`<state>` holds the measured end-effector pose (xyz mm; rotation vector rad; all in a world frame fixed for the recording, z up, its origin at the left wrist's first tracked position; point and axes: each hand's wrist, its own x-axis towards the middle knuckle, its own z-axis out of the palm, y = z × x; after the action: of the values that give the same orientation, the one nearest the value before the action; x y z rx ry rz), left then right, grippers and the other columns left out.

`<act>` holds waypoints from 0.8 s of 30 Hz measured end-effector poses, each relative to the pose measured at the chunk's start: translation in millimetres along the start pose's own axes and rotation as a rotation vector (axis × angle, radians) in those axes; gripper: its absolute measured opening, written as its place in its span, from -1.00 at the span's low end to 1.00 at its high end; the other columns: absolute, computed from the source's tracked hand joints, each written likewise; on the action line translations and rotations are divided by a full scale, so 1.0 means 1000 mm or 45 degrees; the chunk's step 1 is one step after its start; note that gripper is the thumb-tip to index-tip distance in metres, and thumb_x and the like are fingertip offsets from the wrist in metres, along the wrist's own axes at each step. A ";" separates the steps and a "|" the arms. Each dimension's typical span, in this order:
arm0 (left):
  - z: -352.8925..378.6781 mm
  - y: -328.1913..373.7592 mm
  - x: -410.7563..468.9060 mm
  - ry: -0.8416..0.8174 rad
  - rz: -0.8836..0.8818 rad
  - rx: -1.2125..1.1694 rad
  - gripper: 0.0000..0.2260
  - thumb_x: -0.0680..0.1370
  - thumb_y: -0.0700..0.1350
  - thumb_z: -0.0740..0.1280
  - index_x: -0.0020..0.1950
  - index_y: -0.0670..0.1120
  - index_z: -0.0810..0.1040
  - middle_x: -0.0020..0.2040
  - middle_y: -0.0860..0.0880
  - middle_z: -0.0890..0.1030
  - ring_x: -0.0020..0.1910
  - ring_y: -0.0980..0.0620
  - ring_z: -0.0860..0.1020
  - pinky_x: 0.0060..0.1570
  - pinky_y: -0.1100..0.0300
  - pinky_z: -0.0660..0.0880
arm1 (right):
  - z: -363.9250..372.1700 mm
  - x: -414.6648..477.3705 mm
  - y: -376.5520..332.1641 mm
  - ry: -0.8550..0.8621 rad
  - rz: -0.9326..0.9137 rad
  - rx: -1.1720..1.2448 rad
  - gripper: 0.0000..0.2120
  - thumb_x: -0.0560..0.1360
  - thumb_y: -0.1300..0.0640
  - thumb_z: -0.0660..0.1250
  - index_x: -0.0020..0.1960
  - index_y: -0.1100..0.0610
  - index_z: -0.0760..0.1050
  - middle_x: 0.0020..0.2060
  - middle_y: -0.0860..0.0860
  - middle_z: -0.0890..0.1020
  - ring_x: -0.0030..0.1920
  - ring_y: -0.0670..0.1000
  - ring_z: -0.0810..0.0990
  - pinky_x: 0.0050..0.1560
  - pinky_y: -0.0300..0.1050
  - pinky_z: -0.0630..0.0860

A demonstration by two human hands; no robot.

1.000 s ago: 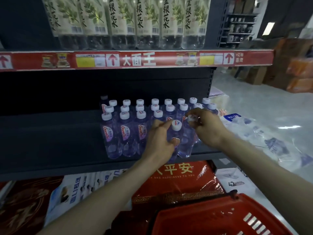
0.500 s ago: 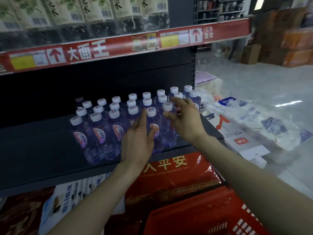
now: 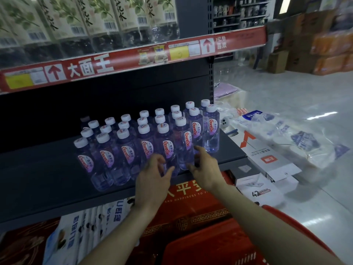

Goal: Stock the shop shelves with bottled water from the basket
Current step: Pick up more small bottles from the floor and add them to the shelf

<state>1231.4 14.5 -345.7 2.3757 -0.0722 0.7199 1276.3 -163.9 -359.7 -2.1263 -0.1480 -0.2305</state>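
Water bottles (image 3: 145,142) stand upright in a close block, several rows deep, on the right half of the dark shelf (image 3: 47,178), with white caps up and labels facing out. Left hand (image 3: 152,176) and right hand (image 3: 205,169) hover at 6 o'clock of the block, just in front of the front row. The fingers of both are loosely curled and grip nothing. Contact with the front bottles cannot be confirmed.

Judgement: the block is placed and no bottle is in hand. Bare shelf board shows at 9 o'clock of the block, so there is room for more. The red basket (image 3: 210,249) sits at 6 o'clock, below the forearms. Only its rim and part of one wall are in view, so its contents cannot be determined.

Surroundings:
- A red price strip (image 3: 133,60) runs across at 12 o'clock, with tall labelled bottles (image 3: 95,25) on the level above it.
- A red printed pack (image 3: 191,197) lies under the shelf edge at 6 o'clock.
- White cartons (image 3: 267,161) and a clear-wrapped bundle (image 3: 296,134) lie on the floor at 3 o'clock.
- Stacked boxes (image 3: 324,50) stand at 2 o'clock, well apart.

Obstruction: the level above limits headroom. A hand reaching toward the back could knock over the tight front row.
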 end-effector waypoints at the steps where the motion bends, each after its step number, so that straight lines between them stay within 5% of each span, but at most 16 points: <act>1: 0.004 -0.004 0.000 -0.061 -0.103 -0.004 -0.78 0.57 0.15 0.47 -0.04 0.06 0.52 -0.18 0.16 0.59 -0.28 0.24 0.55 -0.23 0.13 0.57 | 0.003 0.001 0.003 0.029 -0.016 0.001 -0.37 0.57 0.12 0.47 0.56 0.08 0.30 0.23 0.05 0.66 0.19 0.05 0.66 0.24 0.11 0.61; 4: 0.015 -0.012 0.003 -0.181 -0.229 -0.006 -0.67 0.54 0.27 0.43 -0.25 0.07 0.55 -0.40 0.11 0.57 -0.40 0.21 0.56 -0.30 0.16 0.48 | 0.006 0.000 0.009 0.093 0.002 0.018 -0.44 0.56 0.01 0.48 0.49 0.04 0.39 0.21 0.02 0.65 0.17 -0.01 0.64 0.23 0.06 0.62; 7: 0.024 -0.013 0.005 -0.186 -0.291 -0.015 -0.66 0.56 0.25 0.42 -0.26 0.05 0.56 -0.38 0.06 0.60 -0.35 0.15 0.58 -0.25 0.09 0.54 | 0.011 -0.003 0.016 0.160 0.042 0.039 -0.59 0.52 -0.10 0.50 0.28 -0.04 0.47 0.07 -0.12 0.67 0.09 -0.09 0.66 0.14 0.06 0.64; 14: 0.036 -0.014 0.008 -0.192 -0.318 -0.011 -0.67 0.65 0.15 0.34 -0.21 -0.01 0.59 -0.34 0.06 0.61 -0.31 0.14 0.57 -0.28 0.13 0.38 | 0.018 -0.005 0.015 0.239 0.118 -0.114 -0.60 0.49 -0.28 0.46 0.16 -0.11 0.41 0.00 -0.19 0.65 0.02 -0.10 0.65 0.02 0.09 0.65; 24: 0.040 -0.013 0.006 -0.150 -0.352 -0.023 -0.74 0.69 0.13 0.27 0.08 -0.01 0.66 -0.21 0.06 0.66 -0.18 0.08 0.63 -0.10 0.09 0.55 | 0.025 -0.007 -0.002 0.255 0.194 -0.277 -0.60 0.54 -0.25 0.42 0.12 -0.03 0.34 0.07 -0.08 0.62 0.09 0.04 0.62 -0.06 0.04 0.52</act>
<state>1258.4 0.8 -375.9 2.3466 0.1960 0.4464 1272.0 -142.4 -372.7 -2.3019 0.1630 -0.3819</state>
